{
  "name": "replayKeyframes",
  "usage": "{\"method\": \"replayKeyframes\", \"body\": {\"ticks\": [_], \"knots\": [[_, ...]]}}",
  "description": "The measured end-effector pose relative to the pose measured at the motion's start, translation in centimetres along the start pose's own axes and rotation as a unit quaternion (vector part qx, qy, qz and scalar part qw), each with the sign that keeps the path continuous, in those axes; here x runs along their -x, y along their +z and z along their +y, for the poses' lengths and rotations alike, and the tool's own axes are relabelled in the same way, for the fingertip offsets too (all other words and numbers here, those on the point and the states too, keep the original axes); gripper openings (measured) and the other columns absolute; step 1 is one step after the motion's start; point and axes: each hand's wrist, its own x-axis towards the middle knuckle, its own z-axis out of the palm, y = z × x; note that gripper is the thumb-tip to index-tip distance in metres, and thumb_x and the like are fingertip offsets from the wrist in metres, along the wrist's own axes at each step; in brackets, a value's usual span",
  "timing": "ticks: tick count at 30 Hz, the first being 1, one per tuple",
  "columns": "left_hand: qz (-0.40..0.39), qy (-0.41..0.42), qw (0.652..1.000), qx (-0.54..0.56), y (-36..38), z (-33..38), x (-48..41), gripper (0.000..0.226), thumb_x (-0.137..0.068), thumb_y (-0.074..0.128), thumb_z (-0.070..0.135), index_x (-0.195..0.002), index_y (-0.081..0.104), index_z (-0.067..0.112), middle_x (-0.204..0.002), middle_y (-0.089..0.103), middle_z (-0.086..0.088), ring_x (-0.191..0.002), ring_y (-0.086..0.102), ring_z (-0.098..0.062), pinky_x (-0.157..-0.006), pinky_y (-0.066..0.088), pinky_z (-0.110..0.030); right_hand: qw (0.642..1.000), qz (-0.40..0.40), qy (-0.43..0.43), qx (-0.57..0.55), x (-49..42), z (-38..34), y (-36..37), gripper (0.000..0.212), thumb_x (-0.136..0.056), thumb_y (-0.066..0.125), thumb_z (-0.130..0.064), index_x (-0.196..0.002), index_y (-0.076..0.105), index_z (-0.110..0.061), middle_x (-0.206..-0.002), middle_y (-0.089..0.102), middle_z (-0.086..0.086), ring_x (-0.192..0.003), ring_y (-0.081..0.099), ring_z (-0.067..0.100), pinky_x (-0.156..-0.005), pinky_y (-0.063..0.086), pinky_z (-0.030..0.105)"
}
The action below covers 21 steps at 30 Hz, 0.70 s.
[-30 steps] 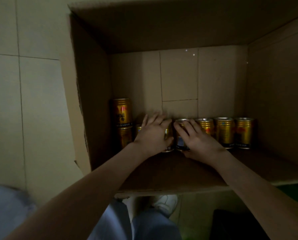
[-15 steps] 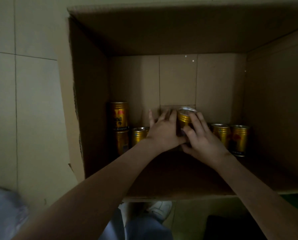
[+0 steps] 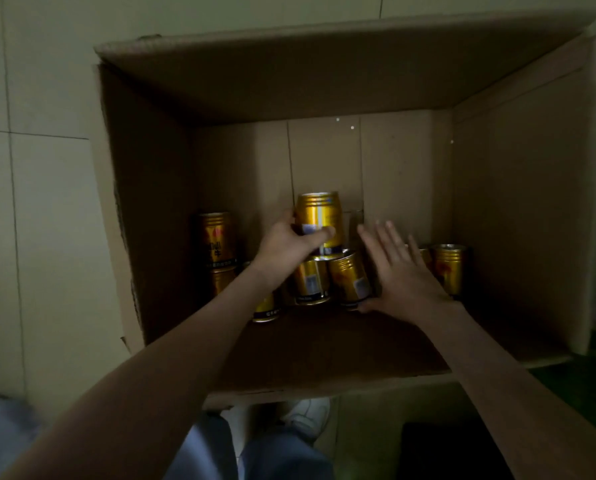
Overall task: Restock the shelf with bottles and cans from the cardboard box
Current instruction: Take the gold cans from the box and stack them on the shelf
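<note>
- Gold metal can [image 3: 319,220], lifted above the others in the cardboard box [image 3: 518,188], is clamped in the left hand [image 3: 286,244] around its lower body.
- Right hand [image 3: 398,271] is spread flat, thumb against a tilted can [image 3: 350,278].
- Likely rigid, smooth, fairly heavy if full; gripping mid-body suits it.
- Box sits on a pale tiled floor [image 3: 47,202]; the light is dim.

Cardboard box [image 3: 518,209] — gold cans [image 3: 449,268] stand along its back wall, one pair stacked [image 3: 216,239].
</note>
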Motion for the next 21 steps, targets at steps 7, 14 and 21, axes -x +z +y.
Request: {"method": "replayKeyframes", "body": {"ticks": [7, 14, 21], "knots": [[-0.003, -0.05, 0.996, 0.079, -3.5, -1.1, 0.3, 0.02, -0.086, 0.067, 0.03, -0.103, 0.056, 0.03, -0.11, 0.066, -0.001, -0.103, 0.064, -0.02, -0.099, 0.047, -0.046, 0.996, -0.08, 0.012, 0.038, -2.5, -2.1, 1.1, 0.108, -0.082, 0.07, -0.042, -0.152, -0.01, -0.026, -0.16, -0.001, 0.01, -0.145, 0.012, 0.033, -0.117, 0.015, 0.042], [-0.006, -0.052, 0.995, 0.085, -3.5, -2.3, 1.4, 0.04, -0.086, 0.067, 0.03, -0.123, 0.052, 0.024, -0.115, 0.065, -0.001, -0.105, 0.063, -0.019, -0.097, 0.048, -0.047, 0.987, 0.015, 0.154, -0.05, -5.6, -4.9, 1.4, 0.085, -0.088, 0.063, -0.015, -0.151, 0.008, -0.028, -0.158, -0.009, 0.005, -0.143, 0.005, 0.04, -0.108, 0.035, 0.053], [-0.02, -0.048, 0.993, 0.108, -4.4, -0.4, 4.4, 0.038, -0.086, 0.067, 0.026, -0.122, 0.054, 0.022, -0.114, 0.067, -0.002, -0.105, 0.064, -0.02, -0.098, 0.048, -0.048, 0.976, 0.085, 0.176, -0.094, -4.3, -5.8, -2.2, 0.065, -0.087, 0.064, -0.017, -0.141, 0.031, -0.03, -0.154, 0.008, 0.004, -0.136, 0.02, 0.037, -0.101, 0.042, 0.052]]}}
